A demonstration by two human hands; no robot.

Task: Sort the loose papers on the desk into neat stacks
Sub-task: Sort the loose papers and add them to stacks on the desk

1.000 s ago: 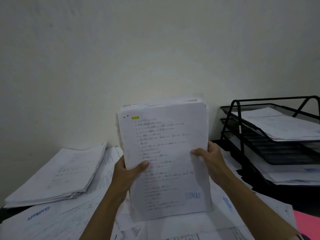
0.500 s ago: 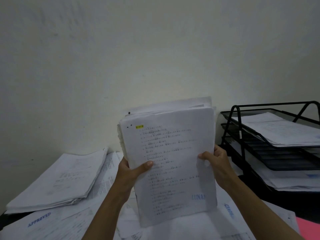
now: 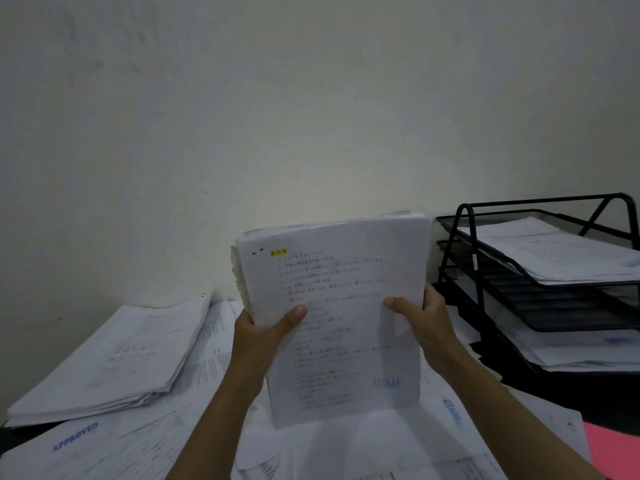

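The bundle of papers now stands squarer than a second ago — upright, its lower edge down on the loose sheets covering the desk, apparently being tapped even, so one neat stack looks nearly formed. The left hand clasps its left edge, thumb across the front page; the right hand grips the right edge likewise.

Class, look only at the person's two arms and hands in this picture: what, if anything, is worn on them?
Nothing is worn that shows. The left hand and the right hand are bare, with no gloves, rings or watch visible. Both forearms are bare down to the picture's lower edge, so no sleeve appears. The thumbnails look short and unpainted.
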